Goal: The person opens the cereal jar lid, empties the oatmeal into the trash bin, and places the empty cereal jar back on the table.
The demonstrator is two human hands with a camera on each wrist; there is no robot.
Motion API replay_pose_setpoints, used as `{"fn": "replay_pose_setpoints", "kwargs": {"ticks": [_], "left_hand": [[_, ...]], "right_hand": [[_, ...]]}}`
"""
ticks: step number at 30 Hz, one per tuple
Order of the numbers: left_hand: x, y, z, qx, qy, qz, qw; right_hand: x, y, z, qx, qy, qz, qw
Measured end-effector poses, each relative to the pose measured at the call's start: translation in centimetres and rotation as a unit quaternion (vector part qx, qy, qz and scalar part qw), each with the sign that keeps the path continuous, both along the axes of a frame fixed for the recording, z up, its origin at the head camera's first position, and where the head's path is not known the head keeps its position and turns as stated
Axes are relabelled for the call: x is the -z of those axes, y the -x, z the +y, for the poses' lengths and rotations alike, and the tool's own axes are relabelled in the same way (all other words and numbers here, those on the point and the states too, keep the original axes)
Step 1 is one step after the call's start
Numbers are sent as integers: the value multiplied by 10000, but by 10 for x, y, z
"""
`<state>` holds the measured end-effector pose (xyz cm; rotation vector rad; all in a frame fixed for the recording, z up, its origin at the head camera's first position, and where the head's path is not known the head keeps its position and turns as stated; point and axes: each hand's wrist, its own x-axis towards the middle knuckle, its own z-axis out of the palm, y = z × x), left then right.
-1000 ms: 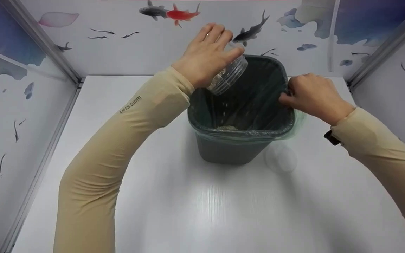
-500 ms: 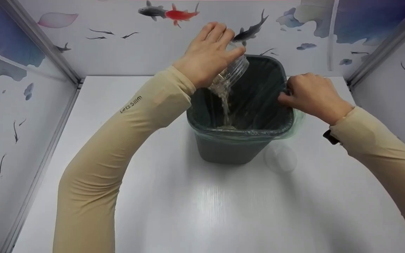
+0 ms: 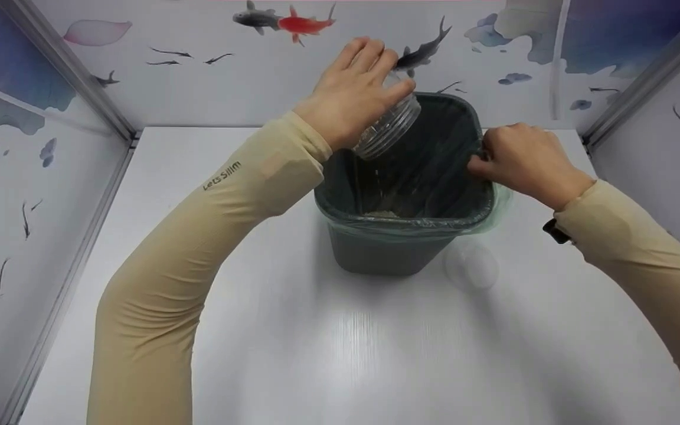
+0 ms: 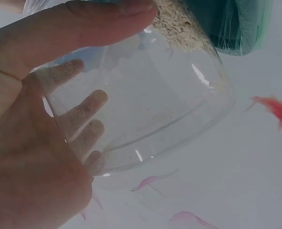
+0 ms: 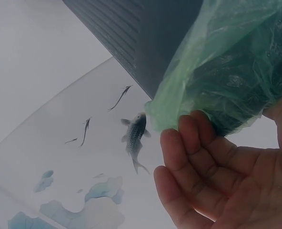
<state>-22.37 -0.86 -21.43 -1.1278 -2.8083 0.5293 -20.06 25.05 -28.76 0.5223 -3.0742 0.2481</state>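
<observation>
Jar (image 3: 392, 128), one; bin (image 3: 388, 257), one; green liner (image 3: 500, 206), one; clear disc (image 3: 481, 267), one; hands (image 3: 352, 97), two; sleeves (image 3: 157, 283), two; counter (image 3: 293, 354), one.

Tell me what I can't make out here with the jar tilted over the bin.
- Left wrist view: mouth of the jar, cut off by the top edge.
- Head view: much of the jar's body, behind the left hand.
- Head view: lower part of the flakes, behind the near rim of the bin.
- Head view: what the clear round thing on the table is; too faint.
</observation>
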Motion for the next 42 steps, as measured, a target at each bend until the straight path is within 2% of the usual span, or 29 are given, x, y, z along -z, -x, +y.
{"fn": "replay_pose_setpoints", "kwargs": {"ticks": [10,19,26,32,38,42], "left_hand": [[0,-6,6,116,10,104,9999],[-2,-7,12,185,261,126,9994],[0,-7,14,263,227,259,9991],[2,-8,14,236,290,144,9992],[5,-8,15,247,232,218,9992],[6,-9,17,242,356,264,9987]], "right_hand": [[0,1,0,11,0,41,10000],[2,0,2,-77,53,152,9998],[2,0,1,-103,68,239,9996],[3,-1,0,-91,60,209,9997],[2,0,0,-21,4,86,10000],[1,1,1,24,8,11,10000]]}}
